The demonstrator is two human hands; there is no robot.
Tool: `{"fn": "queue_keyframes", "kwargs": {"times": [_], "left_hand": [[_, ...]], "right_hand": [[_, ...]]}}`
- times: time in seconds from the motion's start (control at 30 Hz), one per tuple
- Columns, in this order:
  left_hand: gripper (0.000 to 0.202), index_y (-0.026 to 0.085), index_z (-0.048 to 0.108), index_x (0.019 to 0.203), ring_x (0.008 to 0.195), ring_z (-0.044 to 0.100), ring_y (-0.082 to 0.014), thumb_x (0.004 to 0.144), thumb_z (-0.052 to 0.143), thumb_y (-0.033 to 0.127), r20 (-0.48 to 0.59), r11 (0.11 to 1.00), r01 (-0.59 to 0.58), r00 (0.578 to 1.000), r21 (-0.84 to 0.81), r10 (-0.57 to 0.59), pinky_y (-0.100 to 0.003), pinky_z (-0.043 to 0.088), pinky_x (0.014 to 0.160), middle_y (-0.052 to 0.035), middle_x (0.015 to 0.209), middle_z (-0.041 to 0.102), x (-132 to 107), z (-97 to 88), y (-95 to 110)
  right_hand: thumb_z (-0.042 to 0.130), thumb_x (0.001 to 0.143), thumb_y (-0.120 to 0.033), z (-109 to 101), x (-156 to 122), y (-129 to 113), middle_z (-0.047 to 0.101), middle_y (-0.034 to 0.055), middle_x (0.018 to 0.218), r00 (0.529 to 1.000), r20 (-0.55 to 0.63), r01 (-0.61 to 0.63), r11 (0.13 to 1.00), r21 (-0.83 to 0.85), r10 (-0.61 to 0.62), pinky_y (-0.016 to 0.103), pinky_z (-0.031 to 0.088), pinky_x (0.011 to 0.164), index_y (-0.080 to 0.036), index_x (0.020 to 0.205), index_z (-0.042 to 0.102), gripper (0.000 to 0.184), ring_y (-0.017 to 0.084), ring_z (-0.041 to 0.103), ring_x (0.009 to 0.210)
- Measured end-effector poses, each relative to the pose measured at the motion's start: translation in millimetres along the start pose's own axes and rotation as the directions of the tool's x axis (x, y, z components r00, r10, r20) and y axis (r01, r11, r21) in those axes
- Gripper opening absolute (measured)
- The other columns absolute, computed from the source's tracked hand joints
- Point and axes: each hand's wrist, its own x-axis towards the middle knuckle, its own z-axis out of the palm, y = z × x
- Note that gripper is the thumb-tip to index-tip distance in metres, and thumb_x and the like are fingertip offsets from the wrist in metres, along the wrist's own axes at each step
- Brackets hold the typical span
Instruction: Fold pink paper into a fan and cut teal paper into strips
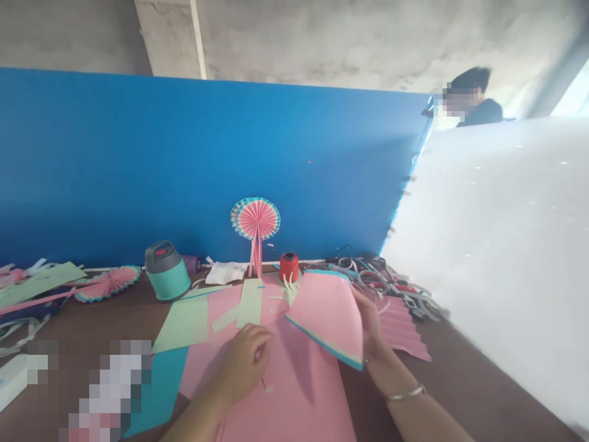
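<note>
My right hand (369, 319) grips the right side of a pink sheet of paper (329, 313) with blue strips along two edges. The sheet is raised and bent, and it hides some of the fingers. Left of it, my left hand (243, 362) is closed with its fingers curled; whatever they hold, if anything, is hidden. Beneath both hands lies a large pink sheet (294, 405). Pale green paper (184, 322) and a blue-green sheet (159, 387) lie to the left, overlapping it.
A pleated pink paper fan (256, 220) stands against the blue partition (184, 153). Another fan (110, 283) lies at left near a teal-and-grey container (168, 273). A red container (289, 267), tangled cables (368, 276) and pleated pink paper (405, 328) occupy the back right. A person (481, 110) is beyond the partition.
</note>
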Motion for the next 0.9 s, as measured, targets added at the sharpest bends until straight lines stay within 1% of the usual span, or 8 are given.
{"fn": "queue_keyframes", "kwargs": {"times": [0.13,0.23,0.33,0.43,0.57,0.67,0.8,0.9], "left_hand": [[0.036,0.018,0.070,0.089,0.082,0.060,-0.0225,0.080,0.047,0.044,0.196,0.903,0.181,0.974,-0.389,-0.111,-0.031,0.047,0.069,-0.0094,0.089,0.068,-0.9,9.7,3.8],[0.058,0.015,0.058,0.112,0.058,0.061,-0.0168,0.077,0.046,0.060,0.469,0.568,0.485,0.863,-0.665,-0.188,-0.026,0.042,0.048,-0.0122,0.092,0.069,-2.4,16.9,2.3],[0.063,0.020,0.044,0.126,0.082,0.065,-0.0186,0.075,0.059,0.053,0.464,0.215,0.505,0.860,-0.836,-0.213,-0.027,0.047,0.067,-0.0120,0.106,0.066,-2.8,18.0,5.8],[0.050,0.018,0.054,0.114,0.096,0.063,-0.0220,0.072,0.067,0.043,0.445,0.071,0.470,0.867,-0.880,-0.222,-0.032,0.045,0.085,-0.0126,0.107,0.066,-1.4,13.7,13.7],[0.036,0.013,0.064,0.098,0.093,0.063,-0.0248,0.071,0.069,0.036,0.375,0.052,0.388,0.913,-0.920,-0.163,-0.034,0.046,0.082,-0.0137,0.101,0.068,1.5,8.7,16.8],[0.029,0.013,0.068,0.086,0.082,0.063,-0.0196,0.064,0.075,0.031,0.200,0.100,0.237,0.937,-0.966,-0.288,-0.029,0.049,0.075,-0.0092,0.089,0.070,4.4,7.0,8.8],[0.030,0.013,0.067,0.077,0.073,0.062,-0.0167,0.058,0.077,0.034,-0.031,0.218,0.095,0.859,-0.971,-0.512,-0.027,0.050,0.067,-0.0046,0.076,0.069,9.3,0.5,-11.8],[0.031,0.013,0.064,0.070,0.068,0.061,-0.0152,0.054,0.078,0.037,-0.199,0.314,0.015,0.745,-0.949,-0.637,-0.026,0.049,0.061,-0.0025,0.074,0.068,13.0,-9.6,-28.7]], "right_hand": [[0.064,0.069,-0.041,26.8,-9.3,4.9,0.070,0.0055,0.090,0.997,0.068,-0.035,0.997,0.073,0.030,0.038,0.046,0.075,-0.022,0.091,0.063,0.029,0.027,0.063,0.088],[0.069,0.064,-0.035,37.0,-17.6,7.6,0.070,0.0021,0.086,0.988,0.132,-0.106,0.980,0.171,0.084,0.037,0.046,0.078,-0.024,0.084,0.061,0.025,0.025,0.063,0.084],[0.071,0.061,-0.032,39.2,-23.2,11.6,0.069,0.0004,0.081,0.968,0.207,-0.195,0.950,0.242,0.145,0.036,0.046,0.078,-0.023,0.076,0.060,0.021,0.023,0.063,0.080],[0.072,0.061,-0.028,35.8,-24.0,17.0,0.068,-0.0013,0.074,0.951,0.255,-0.245,0.931,0.270,0.176,0.033,0.045,0.075,-0.023,0.071,0.059,0.017,0.020,0.063,0.075],[0.071,0.062,-0.027,29.9,-19.9,22.9,0.066,-0.0020,0.067,0.942,0.288,-0.253,0.930,0.265,0.174,0.031,0.045,0.070,-0.022,0.069,0.058,0.016,0.018,0.061,0.067],[0.073,0.060,-0.023,29.6,-16.0,24.7,0.066,-0.0030,0.066,0.952,0.256,-0.242,0.923,0.301,0.166,0.029,0.045,0.067,-0.021,0.068,0.059,0.016,0.016,0.060,0.062],[0.071,0.062,-0.020,29.9,-9.2,25.4,0.064,-0.0035,0.063,0.974,0.160,-0.207,0.920,0.333,0.161,0.025,0.044,0.062,-0.020,0.070,0.061,0.013,0.013,0.057,0.060],[0.071,0.059,-0.019,25.3,-2.1,25.5,0.061,-0.0034,0.059,0.982,0.103,-0.183,0.908,0.377,0.156,0.019,0.039,0.049,-0.019,0.068,0.063,0.012,0.010,0.052,0.053]]}}
